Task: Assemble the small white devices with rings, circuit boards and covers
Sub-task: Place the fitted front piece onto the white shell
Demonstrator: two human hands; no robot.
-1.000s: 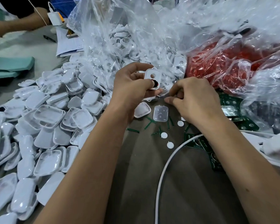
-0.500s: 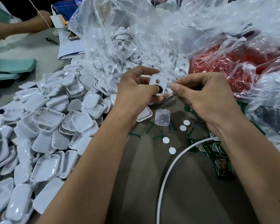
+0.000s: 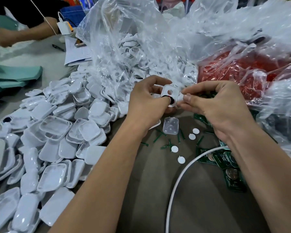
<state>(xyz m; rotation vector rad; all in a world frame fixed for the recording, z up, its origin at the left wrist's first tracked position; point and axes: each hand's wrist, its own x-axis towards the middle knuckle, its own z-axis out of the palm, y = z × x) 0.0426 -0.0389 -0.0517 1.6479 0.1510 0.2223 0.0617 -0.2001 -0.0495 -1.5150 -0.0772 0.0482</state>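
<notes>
A brown surface (image 3: 200, 207) is carrying clear plastic bags (image 3: 141, 39) of white parts at the back and a heap of white covers (image 3: 54, 140) spreading down its left side. Above its middle, the left hand (image 3: 146, 105) is gripping a small white device shell (image 3: 169, 95) with two round holes, thumb lying over the lower, dark one. The right hand (image 3: 217, 105) is pinching something small and white at the shell's right edge. Green circuit boards (image 3: 225, 162) and white discs (image 3: 181, 159) are lying below.
</notes>
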